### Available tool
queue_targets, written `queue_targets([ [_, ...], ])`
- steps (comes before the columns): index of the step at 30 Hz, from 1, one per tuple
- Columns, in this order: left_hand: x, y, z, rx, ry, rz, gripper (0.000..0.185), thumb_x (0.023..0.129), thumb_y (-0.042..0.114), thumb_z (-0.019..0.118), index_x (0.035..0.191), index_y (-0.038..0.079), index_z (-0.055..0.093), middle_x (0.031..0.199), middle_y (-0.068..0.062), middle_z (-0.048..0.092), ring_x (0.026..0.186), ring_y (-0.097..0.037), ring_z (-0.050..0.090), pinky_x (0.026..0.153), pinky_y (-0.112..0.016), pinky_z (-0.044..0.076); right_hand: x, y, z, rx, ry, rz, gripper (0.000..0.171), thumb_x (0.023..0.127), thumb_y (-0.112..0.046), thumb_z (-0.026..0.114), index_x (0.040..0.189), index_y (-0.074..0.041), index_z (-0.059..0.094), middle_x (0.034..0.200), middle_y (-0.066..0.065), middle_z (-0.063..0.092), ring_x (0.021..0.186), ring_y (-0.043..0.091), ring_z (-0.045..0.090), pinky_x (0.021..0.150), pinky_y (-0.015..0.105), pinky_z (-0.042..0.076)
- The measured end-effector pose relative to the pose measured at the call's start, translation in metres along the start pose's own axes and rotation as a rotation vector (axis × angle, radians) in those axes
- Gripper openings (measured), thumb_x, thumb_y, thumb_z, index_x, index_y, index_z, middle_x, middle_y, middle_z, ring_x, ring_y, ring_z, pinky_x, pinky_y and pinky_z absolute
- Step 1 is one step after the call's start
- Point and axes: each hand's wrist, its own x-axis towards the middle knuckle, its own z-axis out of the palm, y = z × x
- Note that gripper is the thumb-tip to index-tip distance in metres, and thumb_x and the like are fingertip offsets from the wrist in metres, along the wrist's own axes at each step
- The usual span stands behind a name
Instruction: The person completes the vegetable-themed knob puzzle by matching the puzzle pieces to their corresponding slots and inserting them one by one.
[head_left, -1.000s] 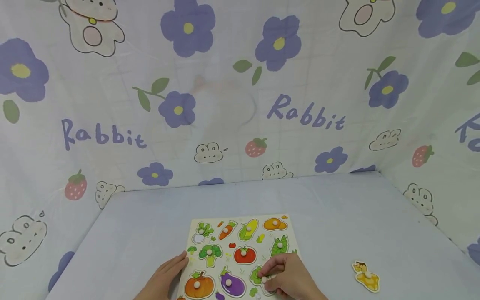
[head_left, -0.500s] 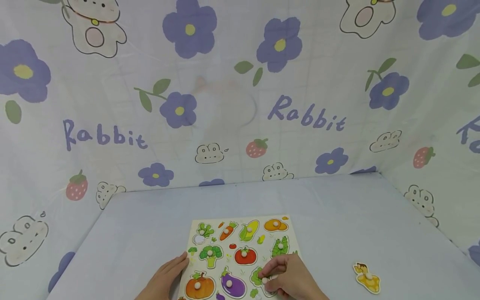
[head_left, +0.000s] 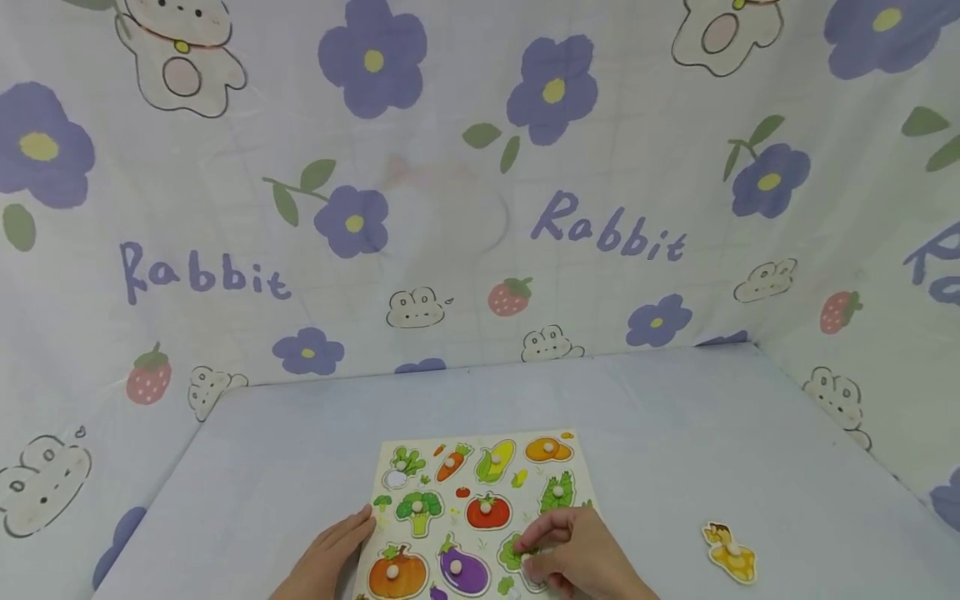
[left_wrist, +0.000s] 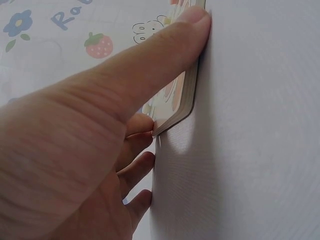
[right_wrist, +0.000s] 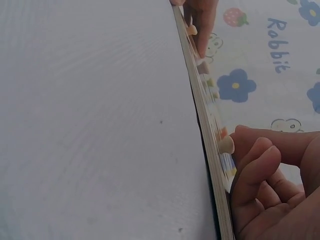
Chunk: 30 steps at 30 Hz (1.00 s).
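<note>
A wooden peg puzzle board [head_left: 484,544] printed with vegetables lies on the table. My left hand [head_left: 330,550] rests at its left side in the head view, fingers extended; in the left wrist view the straight thumb [left_wrist: 155,65] lies along the board's edge. Near the board's lower right, my right hand [head_left: 581,550] pinches the small round knob of a leafy green-and-white cabbage piece [head_left: 510,552] between thumb and index finger. That piece is partly hidden by the hand and lies over its printed place. The right wrist view shows the curled fingers beside a knob [right_wrist: 226,145].
A yellow piece with a brown top and a knob [head_left: 733,554] lies on the table [head_left: 315,450] to the board's right. Eggplant [head_left: 465,571], pumpkin [head_left: 397,573], tomato [head_left: 488,512] and several other knobbed pieces sit in the board. A patterned cloth [head_left: 442,208] stands behind.
The head view has shifted slightly. Both hands stay where they were on the board, and the yellow piece has not moved.
</note>
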Motion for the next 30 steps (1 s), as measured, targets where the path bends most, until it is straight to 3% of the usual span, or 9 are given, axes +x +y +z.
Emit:
queue_targets([
  [10,-0.001,0.003,-0.001,-0.007,0.003,0.001,0.092,0.076,0.052,0.08,0.14,-0.007,0.048,0.146,-0.022,0.043,0.127,-0.045,0.044,0.1,-0.061,0.041,-0.003,-0.004,-0.001,-0.042,0.026,-0.009,0.017,0.08,-0.002,0.079,0.095,0.0,0.07,0.09,0.01,0.073,0.049,0.011,0.048,0.044,0.02,0.04],
  [18,0.002,0.004,-0.004,-0.039,-0.053,-0.04,0.098,0.074,0.054,0.081,0.142,-0.007,0.045,0.149,-0.024,0.039,0.13,-0.047,0.04,0.102,-0.063,0.037,-0.018,-0.024,-0.021,-0.047,0.042,-0.051,0.028,0.085,-0.027,0.079,0.1,-0.004,0.072,0.088,0.011,0.072,0.055,0.015,0.051,0.049,0.023,0.043],
  [22,0.004,0.005,-0.004,-0.041,-0.067,-0.036,0.099,0.073,0.051,0.083,0.142,-0.009,0.044,0.148,-0.025,0.039,0.129,-0.048,0.039,0.102,-0.064,0.037,-0.036,-0.035,-0.048,-0.087,-0.042,-0.122,0.028,0.089,-0.027,0.075,0.104,-0.004,0.073,0.094,0.014,0.071,0.058,0.015,0.051,0.049,0.023,0.043],
  [30,0.003,0.003,-0.004,-0.021,-0.058,-0.019,0.1,0.073,0.05,0.084,0.142,-0.01,0.043,0.148,-0.026,0.039,0.128,-0.049,0.04,0.1,-0.064,0.039,-0.059,-0.056,-0.129,-0.452,-0.36,-0.432,0.017,0.092,-0.009,0.069,0.108,-0.013,0.076,0.099,0.011,0.072,0.063,0.016,0.056,0.049,0.023,0.049],
])
